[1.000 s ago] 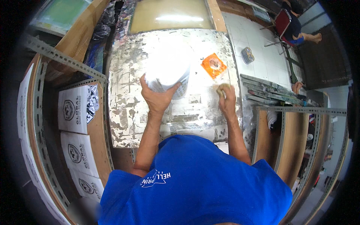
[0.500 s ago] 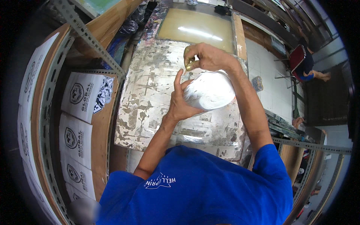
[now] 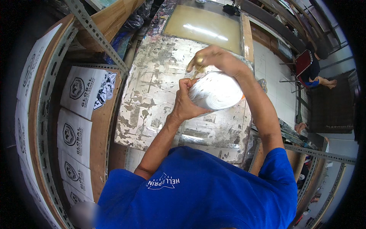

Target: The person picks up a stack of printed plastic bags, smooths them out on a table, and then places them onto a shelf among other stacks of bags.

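A thick white roll (image 3: 221, 93), its spiral end facing up, stands tilted over the worn table. My left hand (image 3: 183, 102) is closed around its left side, thumb up at the rim. My right hand (image 3: 217, 60) curls over the roll's far edge, partly blurred by motion. Between its fingers and my left thumb runs a thin yellowish band (image 3: 196, 72), perhaps a rubber band. Something gold-coloured shows at the right fingers, too blurred to make out. The roll's underside is hidden.
The paint-stained table (image 3: 152, 110) carries a yellowish framed screen (image 3: 202, 28) at its far end. On the left, a metal shelf post (image 3: 95, 34) stands by stacked white printed packs (image 3: 74, 131). Beyond the table at right, a person sits on a red chair (image 3: 304, 61).
My left thumb has bent down toward the roll's rim. My right hand has shifted and blurred, and the thin yellowish band now shows stretched between the hands.
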Available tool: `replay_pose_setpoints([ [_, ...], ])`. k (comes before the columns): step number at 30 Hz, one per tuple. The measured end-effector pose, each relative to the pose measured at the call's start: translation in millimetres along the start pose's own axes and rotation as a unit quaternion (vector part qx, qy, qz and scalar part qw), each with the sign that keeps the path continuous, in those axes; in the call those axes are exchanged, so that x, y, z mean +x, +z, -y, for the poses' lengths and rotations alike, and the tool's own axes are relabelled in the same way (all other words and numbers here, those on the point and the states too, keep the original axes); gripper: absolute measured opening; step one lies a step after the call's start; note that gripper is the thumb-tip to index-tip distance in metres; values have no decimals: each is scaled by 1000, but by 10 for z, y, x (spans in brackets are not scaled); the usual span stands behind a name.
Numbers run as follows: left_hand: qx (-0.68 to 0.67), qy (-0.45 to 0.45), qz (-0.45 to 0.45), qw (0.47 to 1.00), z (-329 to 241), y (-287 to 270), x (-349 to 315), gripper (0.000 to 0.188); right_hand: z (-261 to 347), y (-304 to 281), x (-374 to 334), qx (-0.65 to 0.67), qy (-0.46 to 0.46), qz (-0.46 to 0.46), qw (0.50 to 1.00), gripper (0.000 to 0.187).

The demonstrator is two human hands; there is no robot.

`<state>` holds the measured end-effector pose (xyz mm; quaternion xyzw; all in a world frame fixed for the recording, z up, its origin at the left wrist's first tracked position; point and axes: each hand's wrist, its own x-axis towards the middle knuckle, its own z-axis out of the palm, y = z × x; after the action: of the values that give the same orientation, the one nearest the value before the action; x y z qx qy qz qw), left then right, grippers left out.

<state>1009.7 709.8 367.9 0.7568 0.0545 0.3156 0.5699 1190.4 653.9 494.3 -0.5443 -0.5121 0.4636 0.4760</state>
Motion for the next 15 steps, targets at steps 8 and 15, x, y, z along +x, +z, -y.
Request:
replay_pose_setpoints([
  [8, 37, 27, 13, 999, -75, -33, 51, 95, -39, -557, -495, 161, -56, -39, 985, 28],
  [15, 34, 64, -17, 997, -37, 8, 57, 93, 626, 435, -625, -233, -63, 156, 958, 42],
])
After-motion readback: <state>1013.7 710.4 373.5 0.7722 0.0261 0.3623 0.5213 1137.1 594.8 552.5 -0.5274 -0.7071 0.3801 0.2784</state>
